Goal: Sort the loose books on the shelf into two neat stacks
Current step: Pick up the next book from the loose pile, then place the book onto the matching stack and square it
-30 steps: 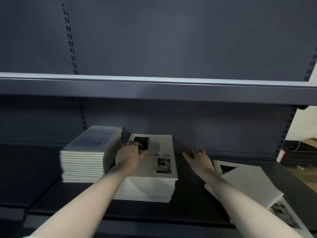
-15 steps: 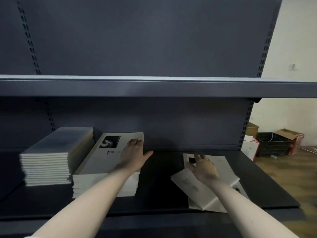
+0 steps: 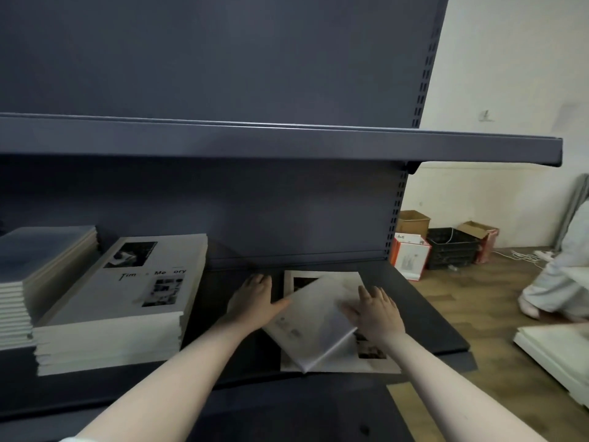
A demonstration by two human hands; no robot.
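Both hands flat, fingers spread: left hand point(image 3: 255, 301) and right hand point(image 3: 376, 311) touching the tilted book point(image 3: 315, 323).

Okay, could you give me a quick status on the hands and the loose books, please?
Left hand open, thumb at top loose book. Right hand flat on it. It lies skewed over another book. Nothing in the way.

Dark shelf point(image 3: 424, 311): two stacks point(image 3: 108, 327) left, loose books point(image 3: 318, 327) right.
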